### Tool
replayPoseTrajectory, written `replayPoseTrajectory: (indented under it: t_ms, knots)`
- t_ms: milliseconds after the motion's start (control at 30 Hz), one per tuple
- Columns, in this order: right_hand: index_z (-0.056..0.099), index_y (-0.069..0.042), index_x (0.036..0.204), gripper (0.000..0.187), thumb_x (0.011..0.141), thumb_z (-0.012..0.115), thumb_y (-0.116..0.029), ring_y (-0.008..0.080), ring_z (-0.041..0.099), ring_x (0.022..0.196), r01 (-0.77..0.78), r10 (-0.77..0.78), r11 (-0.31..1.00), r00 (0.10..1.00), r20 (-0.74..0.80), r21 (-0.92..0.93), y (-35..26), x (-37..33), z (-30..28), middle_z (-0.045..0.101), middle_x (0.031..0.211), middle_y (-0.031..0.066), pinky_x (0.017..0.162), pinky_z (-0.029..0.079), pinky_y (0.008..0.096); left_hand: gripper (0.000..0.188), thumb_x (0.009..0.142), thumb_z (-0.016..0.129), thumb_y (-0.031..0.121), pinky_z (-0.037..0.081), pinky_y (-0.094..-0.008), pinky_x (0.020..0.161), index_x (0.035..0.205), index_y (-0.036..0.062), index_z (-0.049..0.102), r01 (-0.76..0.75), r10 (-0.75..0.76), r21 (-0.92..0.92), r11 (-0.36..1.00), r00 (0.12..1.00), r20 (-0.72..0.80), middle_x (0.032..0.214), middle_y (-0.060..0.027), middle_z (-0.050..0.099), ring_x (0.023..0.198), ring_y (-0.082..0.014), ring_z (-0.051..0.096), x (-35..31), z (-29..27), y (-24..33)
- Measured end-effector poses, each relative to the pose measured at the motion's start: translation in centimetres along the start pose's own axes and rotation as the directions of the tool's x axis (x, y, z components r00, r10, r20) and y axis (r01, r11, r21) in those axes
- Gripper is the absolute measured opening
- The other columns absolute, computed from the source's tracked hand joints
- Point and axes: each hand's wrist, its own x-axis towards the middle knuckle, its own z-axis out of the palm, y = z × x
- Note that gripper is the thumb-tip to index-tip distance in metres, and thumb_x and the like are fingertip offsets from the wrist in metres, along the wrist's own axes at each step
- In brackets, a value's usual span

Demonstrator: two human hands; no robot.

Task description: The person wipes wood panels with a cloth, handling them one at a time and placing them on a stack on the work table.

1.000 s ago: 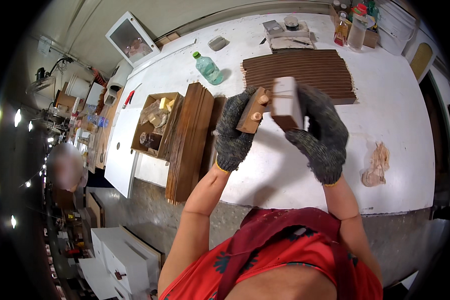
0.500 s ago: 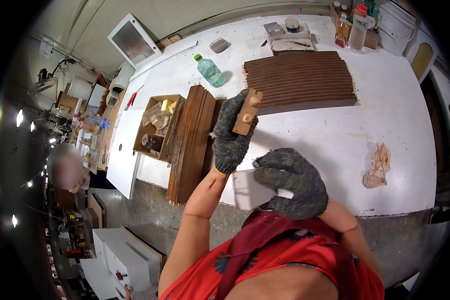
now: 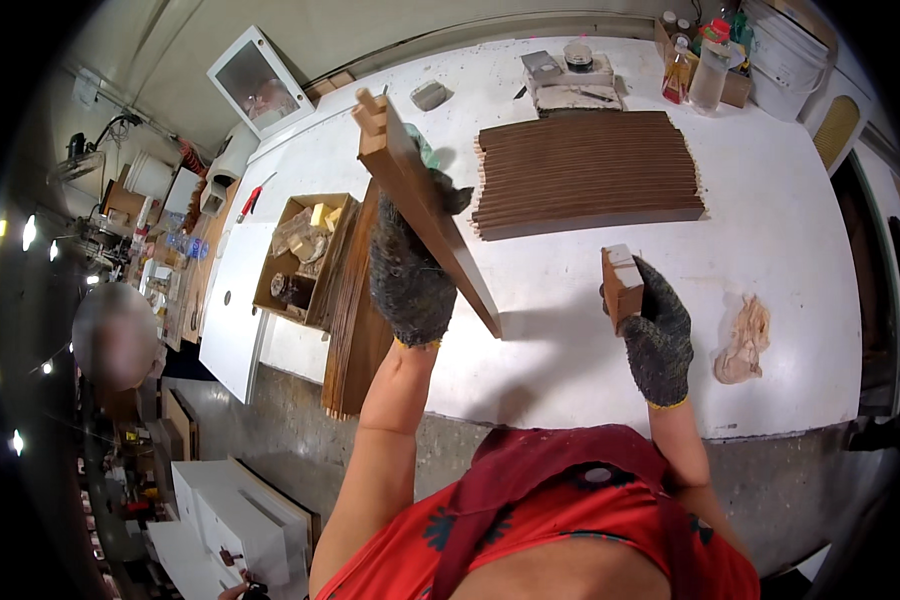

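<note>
Wooden bar (image 3: 428, 215) tilts in the left of the gloved hands (image 3: 407, 285).

A long brown wooden bar (image 3: 430, 212) is in the left hand (image 3: 408, 285). It leans, with one end up high and two little round pegs (image 3: 371, 112) poking out. A small brown and white block (image 3: 624, 291) is in the right hand (image 3: 662, 345).

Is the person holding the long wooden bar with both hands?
No, only the left hand holds the long wooden bar, while the right hand holds a small block.
</note>
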Motion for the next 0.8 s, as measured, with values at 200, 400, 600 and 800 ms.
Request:
replayPoseTrajectory:
  t_ms: [200, 400, 600, 800]
  knots:
    - [0.044, 0.004, 0.133, 0.066, 0.073, 0.067, -0.008, 0.0187, 0.056, 0.105, 0.008, -0.008, 1.000, 1.000, 0.001, 0.011, 0.7, 0.6, 0.4, 0.057, 0.120, 0.0112, 0.090, 0.045, 0.0306, 0.040, 0.089, 0.059, 0.006, 0.047, -0.0265, 0.080, 0.127, 0.0022, 0.050, 0.509, -0.506, -0.778, 0.369, 0.812, 0.292, 0.102, -0.0048, 0.063, 0.092, -0.0145, 0.057, -0.7, -0.1, -2.0]
    - [0.044, 0.005, 0.133, 0.061, 0.077, 0.067, -0.008, 0.0205, 0.052, 0.113, 0.083, -0.082, 0.992, 0.996, -0.016, 0.094, 2.0, 1.4, 0.7, 0.053, 0.126, 0.0131, 0.097, 0.041, 0.0329, 0.033, 0.089, 0.064, 0.017, 0.045, -0.0256, 0.081, 0.117, 0.0027, 0.057, 0.632, -0.547, -0.562, 0.533, 0.765, 0.341, 0.103, -0.0026, 0.061, 0.090, -0.0101, 0.053, -5.2, 3.5, -4.3]
    - [0.049, 0.002, 0.128, 0.057, 0.076, 0.072, -0.005, 0.0226, 0.053, 0.114, 0.418, -0.451, 0.831, 0.892, -0.006, -0.368, -1.7, 3.8, 2.9, 0.054, 0.126, 0.0134, 0.091, 0.048, 0.0347, 0.029, 0.092, 0.059, 0.023, 0.043, -0.0260, 0.080, 0.114, 0.0032, 0.056, 0.658, -0.619, -0.571, 0.491, 0.725, 0.302, 0.098, -0.0028, 0.059, 0.088, -0.0105, 0.052, -7.9, 5.5, -4.0]
    - [0.056, -0.003, 0.123, 0.057, 0.071, 0.077, -0.011, 0.0280, 0.055, 0.110, 0.646, -0.777, 0.158, 0.548, 0.310, -0.746, -6.6, 8.6, 5.4, 0.059, 0.121, 0.0127, 0.095, 0.044, 0.0386, 0.029, 0.094, 0.056, 0.023, 0.044, -0.0266, 0.079, 0.115, 0.0032, 0.055, 0.764, -0.607, -0.483, 0.427, 0.639, 0.473, 0.093, -0.0019, 0.059, 0.086, -0.0102, 0.051, -9.6, 5.0, -1.6]
